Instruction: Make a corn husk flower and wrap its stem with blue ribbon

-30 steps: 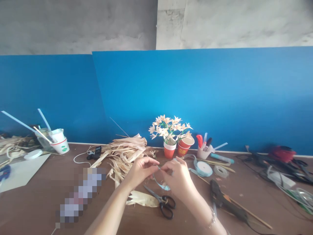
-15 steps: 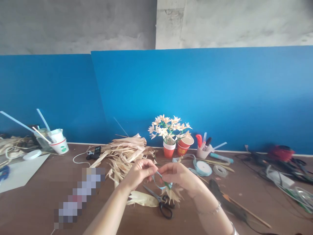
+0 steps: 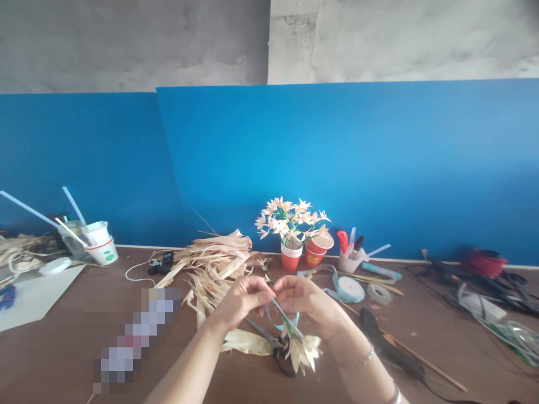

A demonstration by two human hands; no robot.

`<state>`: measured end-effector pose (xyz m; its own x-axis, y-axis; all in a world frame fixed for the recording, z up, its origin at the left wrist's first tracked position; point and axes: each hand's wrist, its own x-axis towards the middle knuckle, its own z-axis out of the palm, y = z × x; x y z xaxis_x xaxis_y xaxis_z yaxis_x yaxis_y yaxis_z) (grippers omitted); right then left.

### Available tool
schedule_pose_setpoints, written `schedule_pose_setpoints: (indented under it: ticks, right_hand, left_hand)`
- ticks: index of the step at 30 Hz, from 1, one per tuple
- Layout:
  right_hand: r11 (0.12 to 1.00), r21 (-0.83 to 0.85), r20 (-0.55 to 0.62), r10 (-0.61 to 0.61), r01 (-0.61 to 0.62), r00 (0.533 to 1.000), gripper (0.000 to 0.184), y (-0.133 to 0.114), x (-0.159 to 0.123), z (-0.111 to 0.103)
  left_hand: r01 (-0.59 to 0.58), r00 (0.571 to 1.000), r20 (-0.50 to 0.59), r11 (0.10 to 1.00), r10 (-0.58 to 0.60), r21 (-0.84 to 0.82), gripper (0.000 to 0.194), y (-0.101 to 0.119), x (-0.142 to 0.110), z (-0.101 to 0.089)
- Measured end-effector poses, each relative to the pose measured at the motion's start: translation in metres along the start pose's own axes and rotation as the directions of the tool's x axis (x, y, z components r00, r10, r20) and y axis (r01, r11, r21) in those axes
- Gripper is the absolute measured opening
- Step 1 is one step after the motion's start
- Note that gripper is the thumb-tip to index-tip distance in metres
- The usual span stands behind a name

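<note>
Close together over the table, my left hand (image 3: 246, 300) and my right hand (image 3: 305, 303) both pinch the stem end of a corn-husk flower (image 3: 304, 352). Its cream petals hang down toward me, and the stem is green near the head and pale blue higher up. A light blue ribbon (image 3: 275, 322) loops below my fingers. Underneath lie black-handled scissors (image 3: 284, 362), partly covered by the flower, and a flat piece of husk (image 3: 248, 342). The exact grip of the right fingertips is partly hidden.
A heap of dry husks (image 3: 219, 258) lies behind my left hand. Finished flowers (image 3: 290, 219) stand in red paper cups (image 3: 290, 261). To the right are a ribbon roll (image 3: 351, 289), clear tape (image 3: 379, 293), a tool cup (image 3: 349, 262), a thin stick (image 3: 429, 359) and tangled cables (image 3: 433, 286).
The flower head has swung down and right, turning its petals more into view over the scissors. Both hands stay close together, the right one slightly lower and rotated.
</note>
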<state>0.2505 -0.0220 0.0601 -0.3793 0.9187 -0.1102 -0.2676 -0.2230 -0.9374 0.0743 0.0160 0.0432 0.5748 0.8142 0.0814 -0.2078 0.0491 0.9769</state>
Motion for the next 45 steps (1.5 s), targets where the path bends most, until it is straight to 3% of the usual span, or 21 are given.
schedule_pose_setpoints:
  ticks: [6, 11, 13, 15, 18, 20, 22, 25, 28, 32, 35, 39, 45]
  right_hand:
    - [0.997, -0.072, -0.072, -0.026, 0.021, 0.997, 0.043, 0.005, 0.004, -0.003]
    - [0.93, -0.363, -0.229, -0.156, 0.064, 0.961, 0.033, -0.001, 0.005, -0.004]
    - [0.803, -0.592, -0.282, -0.283, 0.066, 0.917, 0.027, -0.005, 0.002, 0.0]
    - [0.586, -0.81, -0.272, -0.414, 0.026, 0.868, 0.019, -0.008, -0.003, 0.007]
    - [0.295, -0.954, -0.205, -0.514, -0.053, 0.833, 0.004, -0.007, -0.005, 0.017]
    - [0.218, -0.973, -0.182, -0.534, -0.073, 0.826, 0.009, -0.004, -0.004, 0.021]
    - [0.2, -0.978, -0.165, -0.562, -0.061, 0.81, 0.013, -0.001, -0.002, 0.022]
    - [0.235, -0.972, -0.162, -0.612, -0.017, 0.774, 0.013, 0.0, 0.0, 0.021]
    - [0.336, -0.942, -0.204, -0.597, 0.011, 0.776, 0.014, -0.002, -0.001, 0.021]
    - [0.603, -0.798, -0.31, -0.416, 0.004, 0.855, 0.013, -0.008, -0.003, 0.022]
    - [0.811, -0.584, -0.311, -0.253, 0.026, 0.916, 0.016, -0.009, -0.003, 0.02]
    - [0.958, -0.287, -0.203, -0.059, -0.002, 0.977, 0.025, -0.005, -0.002, 0.01]
    - [1.0, -0.009, 0.093, 0.014, -0.013, 0.996, 0.025, 0.002, 0.003, 0.003]
  left_hand:
    - [0.039, 0.999, -0.025, 0.997, -0.037, 0.072, 0.027, 0.004, 0.0, 0.0]
    - [0.035, 0.995, -0.1, 0.993, -0.024, 0.109, 0.029, 0.006, 0.002, 0.002]
    - [0.054, 0.988, -0.153, 0.991, -0.035, 0.12, 0.029, 0.005, 0.003, 0.004]
    - [0.072, 0.978, -0.204, 0.988, -0.043, 0.136, 0.029, 0.004, 0.004, 0.006]
    - [0.085, 0.964, -0.26, 0.987, -0.047, 0.137, 0.03, 0.003, 0.005, 0.008]
    - [0.082, 0.958, -0.284, 0.989, -0.044, 0.125, 0.029, 0.004, 0.005, 0.01]
    - [0.069, 0.955, -0.293, 0.993, -0.037, 0.099, 0.029, 0.005, 0.005, 0.011]
    - [0.054, 0.967, -0.25, 0.998, -0.046, 0.024, 0.031, 0.007, 0.004, 0.012]
    - [0.062, 0.988, -0.143, 0.998, -0.065, -0.028, 0.035, 0.008, 0.002, 0.012]
    - [0.057, 0.992, -0.107, 0.998, -0.061, -0.036, 0.028, 0.008, 0.002, 0.009]
    - [0.04, 0.996, -0.081, 0.999, -0.042, -0.031, 0.025, 0.006, 0.002, 0.005]
    - [0.02, 1.0, 0.021, 0.996, -0.018, -0.088, 0.022, -0.001, 0.002, 0.001]
    - [-0.023, 0.994, 0.103, 0.995, 0.033, -0.097, 0.019, -0.004, 0.0, -0.002]
